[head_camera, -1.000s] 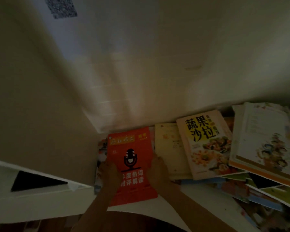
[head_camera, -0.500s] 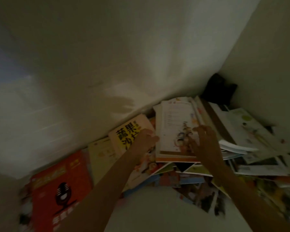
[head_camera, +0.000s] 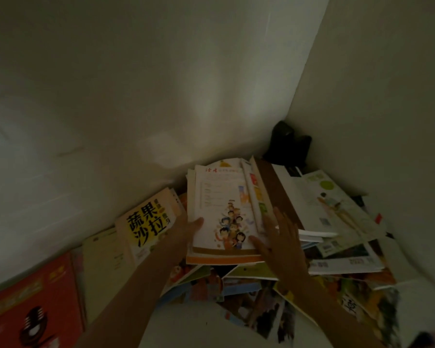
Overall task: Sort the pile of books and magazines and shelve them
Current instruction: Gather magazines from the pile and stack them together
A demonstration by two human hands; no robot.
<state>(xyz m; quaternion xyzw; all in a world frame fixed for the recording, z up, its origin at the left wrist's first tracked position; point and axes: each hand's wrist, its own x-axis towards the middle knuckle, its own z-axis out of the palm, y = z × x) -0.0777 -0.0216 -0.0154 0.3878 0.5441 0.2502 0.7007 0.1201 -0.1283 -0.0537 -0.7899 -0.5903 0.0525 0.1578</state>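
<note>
Dim corner, white walls. A messy pile of books and magazines [head_camera: 274, 280] is spread across the lower half of the frame. On top, at centre, a white magazine with cartoon figures on its cover [head_camera: 221, 209] is gripped at its left edge by the left hand [head_camera: 186, 231], thumb laid over the cover. The right hand [head_camera: 279, 239] is laid flat at the magazine's lower right, fingers spread, nothing clasped (palm contact cannot be told). A yellow-titled cookbook [head_camera: 146, 224] is seen left of centre, a red book with microphone [head_camera: 30, 310] at lower left.
</note>
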